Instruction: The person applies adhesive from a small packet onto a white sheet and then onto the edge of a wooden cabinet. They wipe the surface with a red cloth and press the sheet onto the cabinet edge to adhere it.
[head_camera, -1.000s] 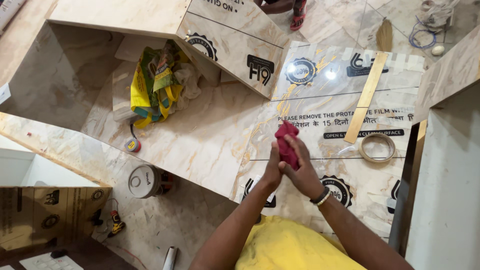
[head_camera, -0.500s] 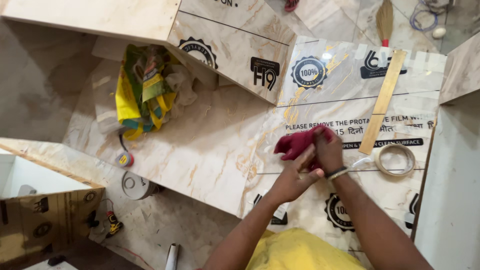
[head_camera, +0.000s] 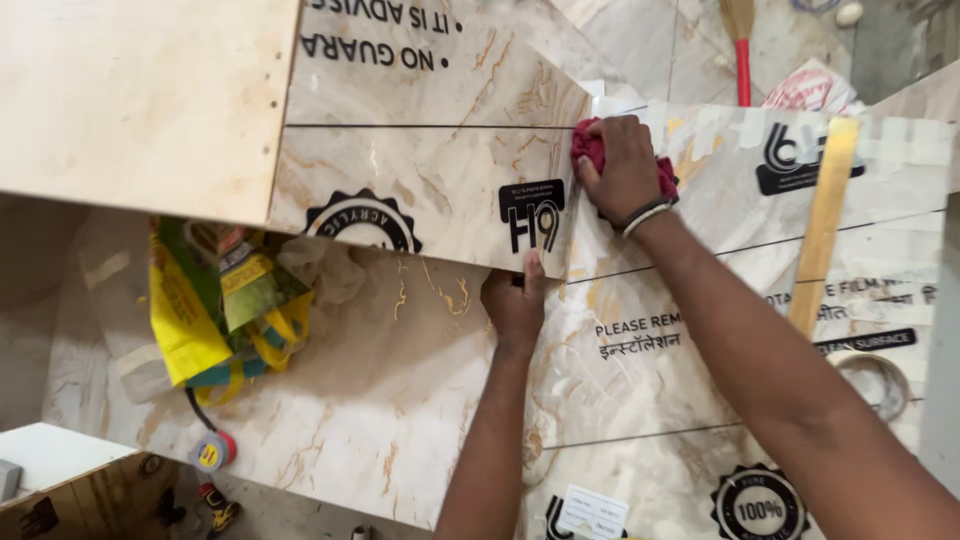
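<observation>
My right hand (head_camera: 622, 165) presses a red cloth (head_camera: 592, 146) against the edge where an upper marble-patterned laminate panel (head_camera: 420, 150) meets a lower film-covered panel (head_camera: 700, 330). A metal bangle sits on that wrist. My left hand (head_camera: 515, 300) grips the lower corner of the upper panel, thumb on its face beside a black printed label. Both arms reach up from the bottom of the view.
A long wooden strip (head_camera: 822, 225) lies on the lower panel, with a tape roll (head_camera: 875, 380) beside it. A yellow bag (head_camera: 215, 300) of items sits at left below the panels. A small tape measure (head_camera: 212, 452) lies lower left. A red-handled tool (head_camera: 742, 50) is at top.
My view moved closer. My right hand carried the red cloth up to the panel edge, and my left hand left the cloth and took hold of the upper panel's corner.
</observation>
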